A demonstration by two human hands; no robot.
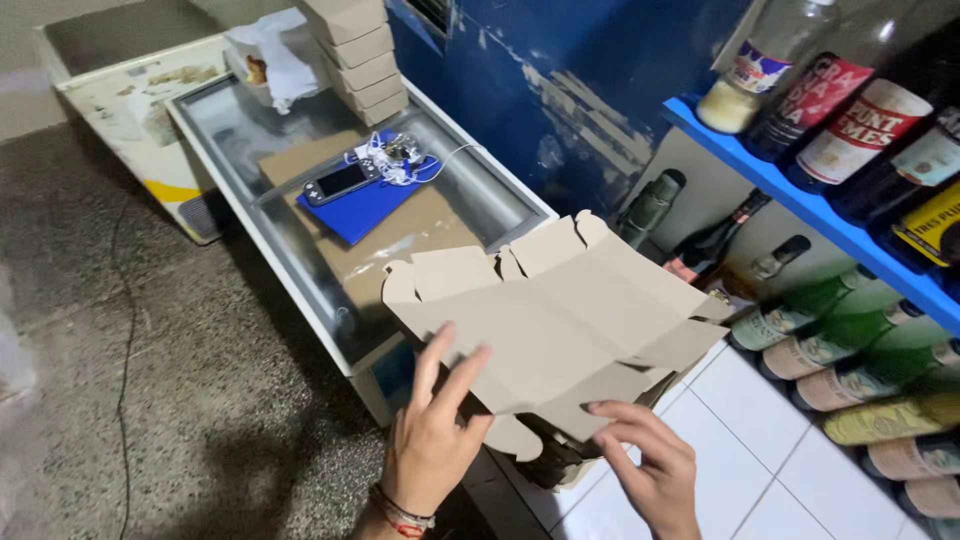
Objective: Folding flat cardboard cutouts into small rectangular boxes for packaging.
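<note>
Left hand (432, 435): you pinched the flat cardboard blank (560, 320), still unfolded.
Right hand (655, 465): gripped its near edge.
Beyond: folded boxes (355, 55) stacked.

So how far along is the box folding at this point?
Some looks done: a stack of folded boxes sits at the far end of the chest freezer. In hand is one flat cardboard sheet, held up by the left hand and right hand, its flaps unfolded. Shaping this sheet into a box is what's left; no further flat sheets are in view.
</note>
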